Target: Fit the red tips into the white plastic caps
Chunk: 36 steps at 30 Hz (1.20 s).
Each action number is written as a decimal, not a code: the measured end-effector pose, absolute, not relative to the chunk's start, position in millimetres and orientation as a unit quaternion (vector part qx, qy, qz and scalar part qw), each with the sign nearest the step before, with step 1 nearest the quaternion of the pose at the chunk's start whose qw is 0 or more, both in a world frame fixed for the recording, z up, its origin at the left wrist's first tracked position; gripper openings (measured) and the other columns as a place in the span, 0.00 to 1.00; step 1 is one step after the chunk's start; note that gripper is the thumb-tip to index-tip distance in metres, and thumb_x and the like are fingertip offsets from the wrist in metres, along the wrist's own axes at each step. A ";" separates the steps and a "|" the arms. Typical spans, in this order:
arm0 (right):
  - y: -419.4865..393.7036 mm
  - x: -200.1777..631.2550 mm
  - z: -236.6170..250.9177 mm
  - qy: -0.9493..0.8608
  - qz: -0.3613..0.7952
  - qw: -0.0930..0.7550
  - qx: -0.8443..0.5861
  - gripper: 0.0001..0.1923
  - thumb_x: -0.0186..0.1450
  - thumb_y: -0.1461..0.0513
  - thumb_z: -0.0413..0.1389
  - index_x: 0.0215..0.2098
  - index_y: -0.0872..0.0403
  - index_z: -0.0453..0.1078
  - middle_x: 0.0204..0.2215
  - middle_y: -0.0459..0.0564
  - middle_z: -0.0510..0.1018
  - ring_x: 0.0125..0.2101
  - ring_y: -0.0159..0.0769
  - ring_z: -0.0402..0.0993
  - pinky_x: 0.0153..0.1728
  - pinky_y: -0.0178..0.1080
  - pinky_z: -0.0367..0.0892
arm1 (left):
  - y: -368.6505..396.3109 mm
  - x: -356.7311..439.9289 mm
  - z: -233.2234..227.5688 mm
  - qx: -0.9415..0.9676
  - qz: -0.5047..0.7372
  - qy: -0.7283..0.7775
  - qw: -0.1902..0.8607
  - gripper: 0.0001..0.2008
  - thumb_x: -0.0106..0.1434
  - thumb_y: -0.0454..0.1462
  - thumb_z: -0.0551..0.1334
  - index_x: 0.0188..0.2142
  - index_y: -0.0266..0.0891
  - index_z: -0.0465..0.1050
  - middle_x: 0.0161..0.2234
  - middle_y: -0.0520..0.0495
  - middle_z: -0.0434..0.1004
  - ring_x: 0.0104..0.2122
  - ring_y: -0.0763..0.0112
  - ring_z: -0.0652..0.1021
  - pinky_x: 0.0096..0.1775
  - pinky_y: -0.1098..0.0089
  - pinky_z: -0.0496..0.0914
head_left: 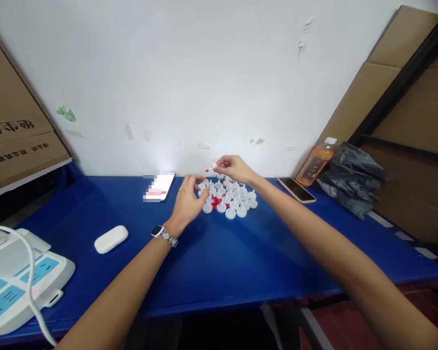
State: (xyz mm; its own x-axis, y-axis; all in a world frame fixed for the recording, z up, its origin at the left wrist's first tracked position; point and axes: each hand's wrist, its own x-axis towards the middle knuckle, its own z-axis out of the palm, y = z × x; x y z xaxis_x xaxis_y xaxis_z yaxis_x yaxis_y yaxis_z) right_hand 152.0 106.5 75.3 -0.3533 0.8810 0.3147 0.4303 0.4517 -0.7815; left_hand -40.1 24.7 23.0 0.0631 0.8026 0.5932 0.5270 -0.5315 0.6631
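A cluster of several small white round caps (233, 197) lies on the blue table (219, 257), with a few small red pieces (216, 201) among them. My left hand (189, 199), a watch on its wrist, rests at the cluster's left edge with its fingertips on a white cap (203, 188). My right hand (234, 168) hovers just above the back of the cluster and pinches a small white part with a red tip (210, 168) between thumb and fingers.
A lit phone (160, 186) lies left of the cluster, a dark phone (296, 189) to the right. An orange drink bottle (315, 164) and a black plastic bag (352, 176) stand at the back right. A white earbud case (111, 238) and a white power strip (18, 282) lie front left. Cardboard boxes (14, 131) flank the table.
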 end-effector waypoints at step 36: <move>-14.5 146.2 38.6 -0.812 -0.024 0.306 -0.496 0.20 0.73 0.51 0.44 0.28 0.53 0.64 0.25 0.47 0.74 0.24 0.32 0.65 0.25 0.35 0.45 | 2.2 -31.7 37.8 0.894 0.257 0.366 -0.013 0.08 0.72 0.39 0.49 0.44 0.38 0.62 0.43 0.43 0.68 0.42 0.64 0.73 0.40 0.65 0.71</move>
State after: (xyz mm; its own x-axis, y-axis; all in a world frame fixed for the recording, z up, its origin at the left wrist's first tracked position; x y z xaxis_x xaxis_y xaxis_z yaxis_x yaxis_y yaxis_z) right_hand 146.2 -14.5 38.6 -0.3208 0.7911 0.5209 0.8209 0.5065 -0.2636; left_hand -31.7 2.2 37.8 0.5997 0.6482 0.4692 0.6612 -0.7317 0.1656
